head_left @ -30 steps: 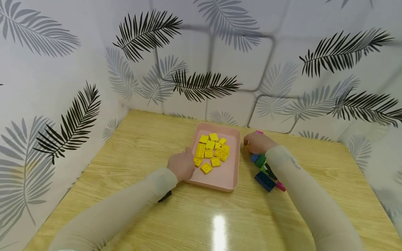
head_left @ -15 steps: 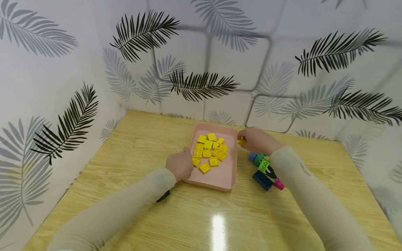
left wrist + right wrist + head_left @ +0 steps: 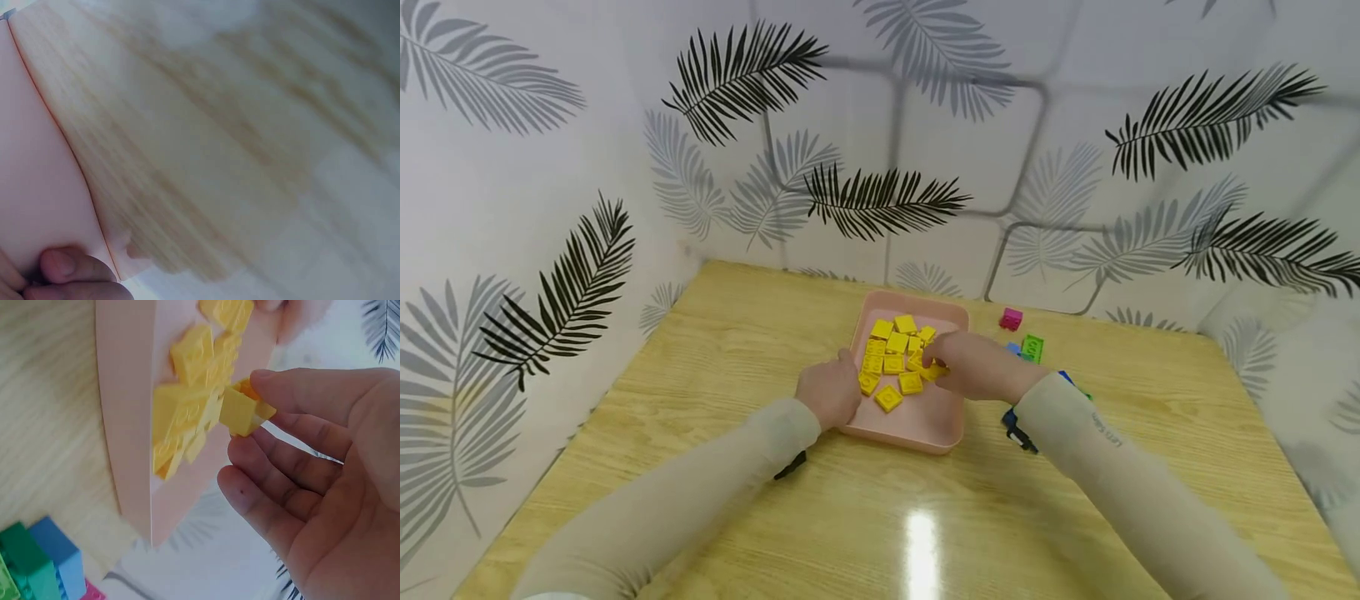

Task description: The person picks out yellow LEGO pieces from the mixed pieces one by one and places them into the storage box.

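A pink tray holding several yellow bricks stands on the table. My left hand grips the tray's left side; in the left wrist view its curled fingers lie against the pink wall. Over the tray's right half is my right hand. The right wrist view shows its thumb and fingertips pinching one yellow brick, hollow side partly visible, just above the others. The head view partly hides that brick behind the fingers.
Right of the tray lie a magenta brick, a light green brick and a dark piece, others partly hidden by the right sleeve. A black object shows beside the left sleeve. A patterned wall borders the table's back.
My right hand has moved left from the loose coloured bricks, over the tray's right rim, carrying a yellow brick. The magenta brick has come into sight. My left hand has stayed on the tray.
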Motion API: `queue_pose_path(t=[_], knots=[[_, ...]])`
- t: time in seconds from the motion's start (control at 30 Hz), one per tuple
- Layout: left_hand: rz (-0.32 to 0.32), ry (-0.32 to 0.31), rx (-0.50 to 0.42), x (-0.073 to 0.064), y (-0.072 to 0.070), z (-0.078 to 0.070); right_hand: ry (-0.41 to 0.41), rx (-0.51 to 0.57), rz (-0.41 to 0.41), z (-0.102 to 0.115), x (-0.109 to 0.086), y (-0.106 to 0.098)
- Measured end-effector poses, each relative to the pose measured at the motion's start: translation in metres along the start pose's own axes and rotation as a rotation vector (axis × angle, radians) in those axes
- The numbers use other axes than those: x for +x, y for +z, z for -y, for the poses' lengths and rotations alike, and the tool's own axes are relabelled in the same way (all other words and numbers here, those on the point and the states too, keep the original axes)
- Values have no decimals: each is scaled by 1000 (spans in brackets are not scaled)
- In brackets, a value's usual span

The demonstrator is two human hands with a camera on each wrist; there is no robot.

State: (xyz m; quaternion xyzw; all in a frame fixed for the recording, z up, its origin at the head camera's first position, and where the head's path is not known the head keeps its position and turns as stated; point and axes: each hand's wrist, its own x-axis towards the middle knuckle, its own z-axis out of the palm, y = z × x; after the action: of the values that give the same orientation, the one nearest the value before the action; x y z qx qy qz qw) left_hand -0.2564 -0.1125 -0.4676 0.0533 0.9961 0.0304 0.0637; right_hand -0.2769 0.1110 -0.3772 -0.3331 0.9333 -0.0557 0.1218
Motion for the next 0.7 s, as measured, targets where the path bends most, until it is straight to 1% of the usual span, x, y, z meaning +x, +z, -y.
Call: queue_pose_path(t=[0.1,0.27,0.43,0.57,0.7], knots=[[-12,1,3,0,0,-1,7,11,46,7,2,6],[-25,4,11,0,1,-1,-3,25,96,9,9,21],[-19,4,11,-1,1,0,-49,39,109,13,12,29],[-21,3,7,-1,1,0,-42,46,112,17,13,31],[-22,-4,-2,0,0,0,-41,23,109,19,13,32]])
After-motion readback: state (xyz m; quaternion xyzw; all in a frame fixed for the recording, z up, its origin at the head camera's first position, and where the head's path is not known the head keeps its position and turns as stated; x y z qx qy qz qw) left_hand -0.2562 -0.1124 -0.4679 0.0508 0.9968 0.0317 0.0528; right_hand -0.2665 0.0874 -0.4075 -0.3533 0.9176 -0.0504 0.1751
